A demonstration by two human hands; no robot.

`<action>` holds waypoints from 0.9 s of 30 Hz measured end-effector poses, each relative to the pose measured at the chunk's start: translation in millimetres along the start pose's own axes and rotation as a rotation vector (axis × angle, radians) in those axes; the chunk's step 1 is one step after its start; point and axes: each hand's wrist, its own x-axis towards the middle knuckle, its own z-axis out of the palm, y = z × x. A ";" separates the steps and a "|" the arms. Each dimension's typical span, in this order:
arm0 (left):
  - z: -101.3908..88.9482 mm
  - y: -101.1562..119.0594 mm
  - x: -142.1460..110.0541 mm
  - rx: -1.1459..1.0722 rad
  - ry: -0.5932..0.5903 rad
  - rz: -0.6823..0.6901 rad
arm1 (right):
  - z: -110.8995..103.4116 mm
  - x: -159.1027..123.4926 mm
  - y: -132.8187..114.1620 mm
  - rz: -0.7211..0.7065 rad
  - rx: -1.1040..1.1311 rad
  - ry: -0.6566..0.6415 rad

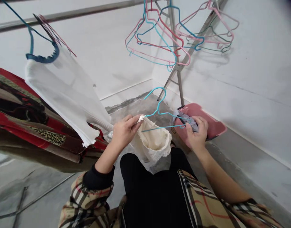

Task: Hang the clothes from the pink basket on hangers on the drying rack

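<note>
A light-blue clothes hanger is between my hands, its hook pointing up. My left hand is closed, pinching the edge of a cream-white garment at the hanger's left end. The garment hangs below with its opening spread, in front of my knees. My right hand is closed around the hanger's right end. Grey-blue cloth shows at its fingers; whether it is gripped or lies behind them I cannot tell.
Several hangers hang from a metal rack above. To the left hang a white garment on a dark-blue hanger and a red patterned cloth. A pink basin stands on the floor by the right wall.
</note>
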 end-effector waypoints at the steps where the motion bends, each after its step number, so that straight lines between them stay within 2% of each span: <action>1: -0.1 5.3 -1.9 0.017 0.031 -0.019 | 6.0 -10.4 -3.2 0.030 -0.026 0.060; 3: -1.0 13.8 -4.8 0.051 0.072 -0.028 | 19.9 -35.0 -9.6 0.111 -0.013 0.020; 5: -2.0 19.8 -6.5 0.102 0.091 -0.008 | 36.1 -57.9 -14.0 0.247 0.030 -0.127; 7: -2.2 24.2 -7.4 0.151 0.099 0.012 | 52.9 -71.9 -15.5 0.457 0.099 -0.265; 10: -2.5 27.7 -9.2 0.170 0.089 0.024 | 71.6 -73.2 -12.7 0.791 0.314 -0.453; 13: -5.9 23.3 -13.4 0.172 0.105 0.023 | 76.8 -61.2 -5.1 0.950 0.519 -0.565; 17: -13.3 1.3 -24.0 0.131 0.120 -0.003 | 66.5 -43.5 8.3 1.098 0.702 -0.566; 20: -15.0 -16.1 -33.9 0.100 0.111 0.017 | 55.3 -32.1 14.7 1.154 0.806 -0.539; 23: -12.3 -25.0 -43.4 0.069 0.115 0.071 | 46.9 -23.1 14.4 1.156 0.844 -0.477; 27: -6.3 -28.9 -55.4 0.109 0.177 0.083 | 41.0 -15.0 6.9 1.087 0.786 -0.314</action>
